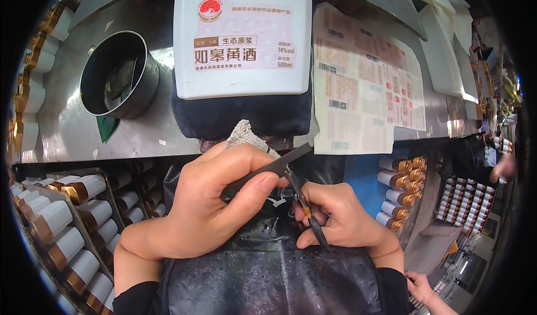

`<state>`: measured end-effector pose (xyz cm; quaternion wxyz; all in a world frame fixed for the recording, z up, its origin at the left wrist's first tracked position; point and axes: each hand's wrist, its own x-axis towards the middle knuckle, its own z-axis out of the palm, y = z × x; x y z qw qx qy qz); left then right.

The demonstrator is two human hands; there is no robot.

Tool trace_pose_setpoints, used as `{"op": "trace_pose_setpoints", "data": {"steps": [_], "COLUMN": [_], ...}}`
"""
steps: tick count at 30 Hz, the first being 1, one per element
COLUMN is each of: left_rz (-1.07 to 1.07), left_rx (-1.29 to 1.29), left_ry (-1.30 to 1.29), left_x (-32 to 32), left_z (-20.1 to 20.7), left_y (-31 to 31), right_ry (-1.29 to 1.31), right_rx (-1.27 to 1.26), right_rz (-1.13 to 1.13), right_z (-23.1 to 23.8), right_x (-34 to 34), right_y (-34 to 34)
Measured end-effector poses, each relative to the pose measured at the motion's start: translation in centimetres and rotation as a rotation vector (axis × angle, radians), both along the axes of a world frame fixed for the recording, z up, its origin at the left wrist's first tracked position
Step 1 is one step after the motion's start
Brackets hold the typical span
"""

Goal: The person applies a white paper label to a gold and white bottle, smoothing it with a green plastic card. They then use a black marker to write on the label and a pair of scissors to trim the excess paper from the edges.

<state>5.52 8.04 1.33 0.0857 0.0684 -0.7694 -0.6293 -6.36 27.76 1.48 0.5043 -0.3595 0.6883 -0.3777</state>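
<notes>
My left hand (218, 197) pinches a flat dark strip (296, 157) between thumb and fingers, its free end pointing up and right. In my right hand (335, 214) is a slim cutter-like tool (306, 206) with dark jaws and black-and-orange handles; whether it is scissors or pliers I cannot tell. The tool's tip meets the strip near my left thumb. A pale woven cloth (243, 135) sticks up behind my left hand. Beyond my hands, a white bottle (243, 83) with a gold top and printed front lies on a folded dark blue towel (240, 116).
A metal pot (146, 85) holding dark liquid stands left on the steel table (61, 130). Printed label sheets (358, 130) lie to the right. White-and-gold bottles (61, 242) fill racks at left; more (391, 194) are at right. Another person's hand (419, 287) shows at lower right.
</notes>
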Motion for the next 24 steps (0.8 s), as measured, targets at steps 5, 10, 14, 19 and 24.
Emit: {"op": "trace_pose_setpoints", "data": {"steps": [5, 10, 14, 19, 24], "left_rz": [-0.014, -0.031, -0.056, -0.109, -0.159], "left_rx": [0.006, 0.019, -0.020, -0.060, -0.089], "left_ry": [-0.014, 0.009, 0.002, -0.017, -0.066], "left_x": [-0.14, -0.16, -0.30, -0.32, -0.08], "left_z": [0.02, -0.31, -0.30, -0.01, 0.15], "left_y": [0.01, 0.03, -0.03, -0.15, -0.43], "right_ry": [-0.012, -0.004, 0.049, 0.152, 0.303], "right_rx": [-0.010, -0.011, -0.008, -0.067, -0.059], "right_rz": [-0.020, -0.025, -0.029, -0.045, 0.003], "right_z": [-0.14, -0.25, -0.12, 0.17, -0.29], "right_x": [-0.02, -0.05, -0.02, 0.15, 0.21], "right_y": [0.00, 0.07, -0.12, -0.45, -0.30]}}
